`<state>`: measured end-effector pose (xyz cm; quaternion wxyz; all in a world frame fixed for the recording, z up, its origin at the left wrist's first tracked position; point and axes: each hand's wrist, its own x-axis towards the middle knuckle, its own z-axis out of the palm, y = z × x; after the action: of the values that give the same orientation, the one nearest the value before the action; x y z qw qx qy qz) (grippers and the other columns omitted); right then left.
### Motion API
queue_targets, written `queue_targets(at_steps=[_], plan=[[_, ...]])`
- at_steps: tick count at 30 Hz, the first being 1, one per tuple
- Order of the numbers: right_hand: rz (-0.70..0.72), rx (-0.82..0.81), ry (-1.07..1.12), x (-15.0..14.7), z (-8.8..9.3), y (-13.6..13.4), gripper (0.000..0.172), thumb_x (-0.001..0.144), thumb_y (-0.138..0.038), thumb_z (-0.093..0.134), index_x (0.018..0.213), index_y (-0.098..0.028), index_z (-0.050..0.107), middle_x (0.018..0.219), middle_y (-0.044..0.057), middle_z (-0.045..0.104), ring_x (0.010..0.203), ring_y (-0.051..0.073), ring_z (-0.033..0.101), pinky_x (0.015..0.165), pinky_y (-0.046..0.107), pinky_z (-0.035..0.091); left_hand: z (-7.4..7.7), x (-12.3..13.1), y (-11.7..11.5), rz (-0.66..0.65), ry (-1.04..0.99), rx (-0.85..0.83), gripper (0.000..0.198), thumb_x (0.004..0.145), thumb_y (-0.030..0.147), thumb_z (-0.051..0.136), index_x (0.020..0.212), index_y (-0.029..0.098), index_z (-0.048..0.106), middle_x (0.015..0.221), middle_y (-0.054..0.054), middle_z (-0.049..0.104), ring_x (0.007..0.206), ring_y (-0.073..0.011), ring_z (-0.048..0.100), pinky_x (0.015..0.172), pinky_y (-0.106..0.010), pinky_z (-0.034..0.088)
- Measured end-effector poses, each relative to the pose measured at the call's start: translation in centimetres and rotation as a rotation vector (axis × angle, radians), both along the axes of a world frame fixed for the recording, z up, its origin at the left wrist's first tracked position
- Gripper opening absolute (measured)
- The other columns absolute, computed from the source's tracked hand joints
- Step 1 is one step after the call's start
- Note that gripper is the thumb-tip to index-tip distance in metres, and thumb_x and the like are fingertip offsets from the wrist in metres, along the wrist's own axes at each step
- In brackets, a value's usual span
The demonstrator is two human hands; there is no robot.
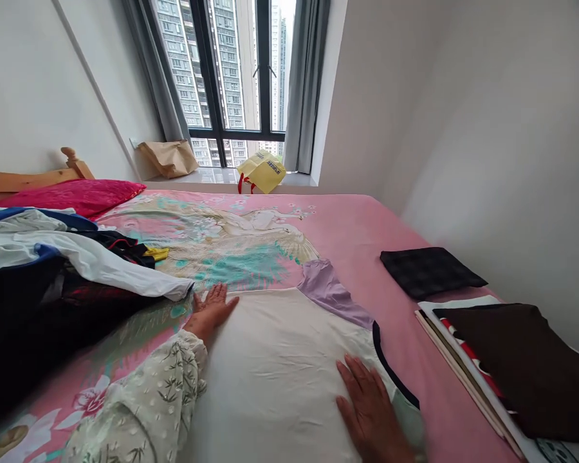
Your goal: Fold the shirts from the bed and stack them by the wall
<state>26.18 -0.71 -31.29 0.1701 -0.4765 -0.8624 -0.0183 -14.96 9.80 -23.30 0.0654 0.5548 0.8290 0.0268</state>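
Observation:
A white shirt [275, 360] with a lilac sleeve [335, 292] and a dark neckband lies spread on the bed. My left hand [213, 313] rests open at the shirt's far left corner, its fingers stretched out. Flat on the shirt's right part, close to the neckband, lies my right hand [369, 406] with its fingers extended. Neither hand grips anything. The shirt's near edge runs out of view at the bottom.
A heap of loose clothes [77, 257] covers the bed's left side. To the right are a stack of folded clothes [525, 360] and a folded black checked cloth [431, 270]. A red pillow [87, 197], a brown paper bag [168, 159] and a yellow bag [263, 171] stand farther back.

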Motion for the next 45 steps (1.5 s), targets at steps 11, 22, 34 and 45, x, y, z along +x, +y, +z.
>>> queue_targets(at_steps=[11,22,34,45], plan=[[-0.024,-0.042,0.014,-0.3,1.3,-0.1,0.054,0.092,-0.044,0.036,0.143,-0.027,0.030,0.149,0.002,0.030,0.137,0.024,0.026,0.112,0.048,0.022,-1.2,15.7,-1.0,-0.836,-0.193,0.046,0.063,0.085,0.058,0.038,0.142,0.033,0.028,0.152,-0.001,0.026,0.140,-0.0211,0.019,0.113,-0.049,-0.003],[-0.035,-0.070,0.074,-0.6,1.8,-0.3,0.052,0.093,-0.045,0.034,0.141,-0.024,0.036,0.147,0.004,0.034,0.136,0.023,0.027,0.113,0.047,0.018,-1.2,19.5,-9.6,-0.785,-0.160,0.031,0.059,0.085,0.057,0.040,0.140,0.042,0.028,0.153,0.006,0.021,0.141,-0.0202,0.014,0.114,-0.046,-0.005],[-0.106,-0.156,0.021,-1.0,2.4,-1.2,0.054,0.092,-0.044,0.032,0.139,-0.020,0.038,0.148,0.006,0.033,0.137,0.021,0.023,0.114,0.043,0.006,0.1,1.2,-26.1,0.142,0.081,-0.061,0.058,0.090,0.038,0.034,0.143,0.017,0.029,0.154,-0.011,0.016,0.141,-0.0281,0.012,0.109,-0.059,0.008],[-0.176,-0.253,0.037,4.7,2.6,-9.1,0.057,0.087,-0.049,0.032,0.138,-0.025,0.039,0.148,0.004,0.031,0.138,0.025,0.022,0.110,0.055,0.006,-2.6,1.5,-36.9,0.164,-0.082,0.268,0.049,0.085,0.034,0.038,0.132,0.021,0.048,0.146,-0.009,0.038,0.136,-0.0249,0.028,0.111,-0.053,0.010]])
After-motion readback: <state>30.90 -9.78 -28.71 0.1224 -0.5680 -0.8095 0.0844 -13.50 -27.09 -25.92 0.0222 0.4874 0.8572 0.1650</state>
